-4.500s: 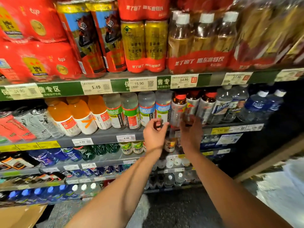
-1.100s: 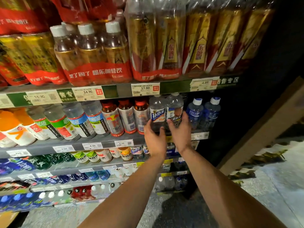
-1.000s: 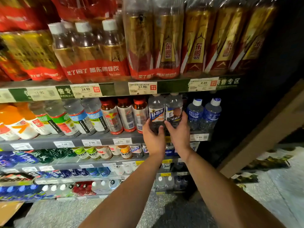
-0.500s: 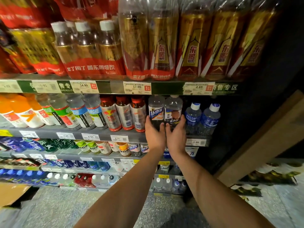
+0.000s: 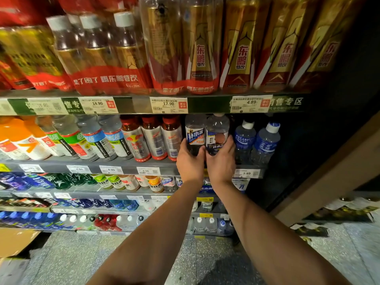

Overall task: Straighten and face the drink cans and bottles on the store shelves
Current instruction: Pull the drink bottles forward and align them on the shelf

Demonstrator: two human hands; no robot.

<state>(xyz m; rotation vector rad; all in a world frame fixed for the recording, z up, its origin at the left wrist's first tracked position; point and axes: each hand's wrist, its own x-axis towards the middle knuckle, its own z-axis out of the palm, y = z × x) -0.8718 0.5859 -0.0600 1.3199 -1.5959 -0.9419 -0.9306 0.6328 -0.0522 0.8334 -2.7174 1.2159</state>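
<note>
**Facing two clear bottles, middle shelf**

I had my left hand (image 5: 190, 161) wrapped round the left bottle (image 5: 195, 133), label front. My right hand (image 5: 221, 161) gripped the right bottle (image 5: 217, 133), fingers (image 5: 231, 144) curled on its side; its label sat off-centre. Both stood on the shelf (image 5: 123, 164). Next, I judged, that one needed twisting.
</note>
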